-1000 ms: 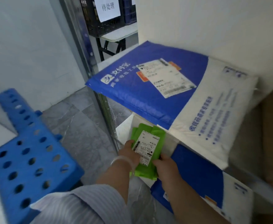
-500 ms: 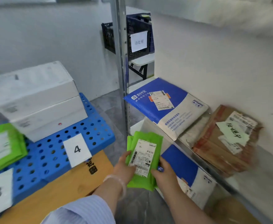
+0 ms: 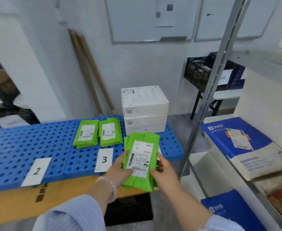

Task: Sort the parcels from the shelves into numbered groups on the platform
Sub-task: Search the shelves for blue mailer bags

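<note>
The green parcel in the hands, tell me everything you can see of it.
The green parcel is a flat, soft-looking plastic mailer, perhaps several stacked, with a white barcoded label facing the camera. It is held long side up in front of the right end of the blue platform, near the 3 card. The left hand grips its left edge, the right hand its right edge.

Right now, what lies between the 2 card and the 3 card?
Nothing: the head view shows bare blue platform between the 2 card and the 3 card.

Pretty plain room: white wall (image 3: 42, 64) with two whiteboards (image 3: 137, 19), cardboard tubes (image 3: 90, 75) leaning on it, grey floor (image 3: 170, 217), black crate (image 3: 198, 72) on a small table (image 3: 227, 95).
</note>
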The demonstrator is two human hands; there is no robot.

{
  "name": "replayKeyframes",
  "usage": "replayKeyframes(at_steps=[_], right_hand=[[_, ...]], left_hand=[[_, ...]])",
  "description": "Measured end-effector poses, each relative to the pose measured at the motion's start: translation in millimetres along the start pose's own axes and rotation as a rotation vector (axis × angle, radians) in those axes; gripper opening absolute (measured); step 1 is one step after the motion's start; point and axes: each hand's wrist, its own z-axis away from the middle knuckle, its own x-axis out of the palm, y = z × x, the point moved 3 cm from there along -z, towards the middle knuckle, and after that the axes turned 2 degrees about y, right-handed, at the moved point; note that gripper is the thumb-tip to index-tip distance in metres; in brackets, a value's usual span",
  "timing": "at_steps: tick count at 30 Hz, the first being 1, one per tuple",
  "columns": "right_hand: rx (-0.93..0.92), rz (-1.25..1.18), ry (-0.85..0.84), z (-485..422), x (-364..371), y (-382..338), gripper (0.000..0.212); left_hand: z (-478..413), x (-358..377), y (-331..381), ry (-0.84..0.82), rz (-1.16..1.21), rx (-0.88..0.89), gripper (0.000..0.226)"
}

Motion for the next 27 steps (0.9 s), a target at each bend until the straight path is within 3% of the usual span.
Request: replayKeyframes(at_steps=[6, 10, 18, 27], right_hand=[[-0.047, 0.054, -0.156, -26, 109, -45, 0.052], [-0.06, 0.119, -0.166, -51, 176, -67, 0.047], [0.021, 0.197, -0.086, -133, 277, -90, 0.049], [0.09, 0.295, 0.006, -226, 330, -77, 0.051]], left_hand=[[-5, -109, -30, 0.171, 0.116, -0.032, 0.079], [-34, -175, -53, 0.227, 0.165, -0.061, 0.077], [-142, -265, -71, 0.179, 0.074, -0.088, 0.074], [-256, -290, -86, 0.1, -0.067, -0.106, 0.079]])
